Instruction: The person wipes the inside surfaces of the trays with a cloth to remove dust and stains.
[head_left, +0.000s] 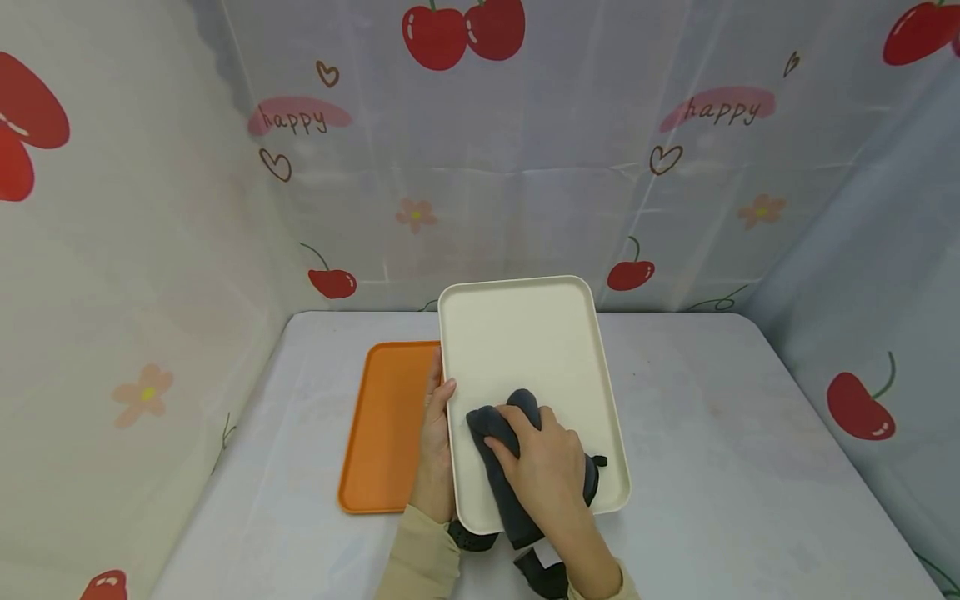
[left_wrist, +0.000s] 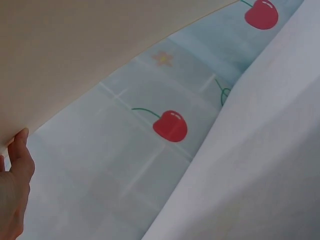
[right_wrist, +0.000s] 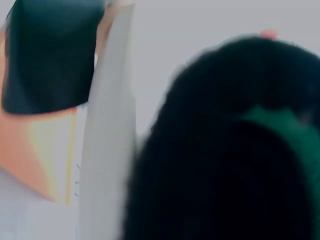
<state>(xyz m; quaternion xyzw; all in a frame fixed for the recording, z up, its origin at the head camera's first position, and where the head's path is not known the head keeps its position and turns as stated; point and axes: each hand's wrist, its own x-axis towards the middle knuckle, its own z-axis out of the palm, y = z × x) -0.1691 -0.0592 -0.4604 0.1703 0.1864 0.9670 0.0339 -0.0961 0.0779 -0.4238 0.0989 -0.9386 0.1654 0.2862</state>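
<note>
A cream tray is tilted up off the table, its near edge toward me. My left hand grips its left rim, thumb on top; the left wrist view shows that thumb against the tray's underside. My right hand presses a dark grey cloth onto the tray's near part, fingers curled over it. The right wrist view is blurred, filled by the dark cloth beside the tray's rim.
An orange tray lies flat on the white table, partly under the cream tray's left side. Cherry-print sheets wall in the back and both sides. A dark wrist device sits at the near edge.
</note>
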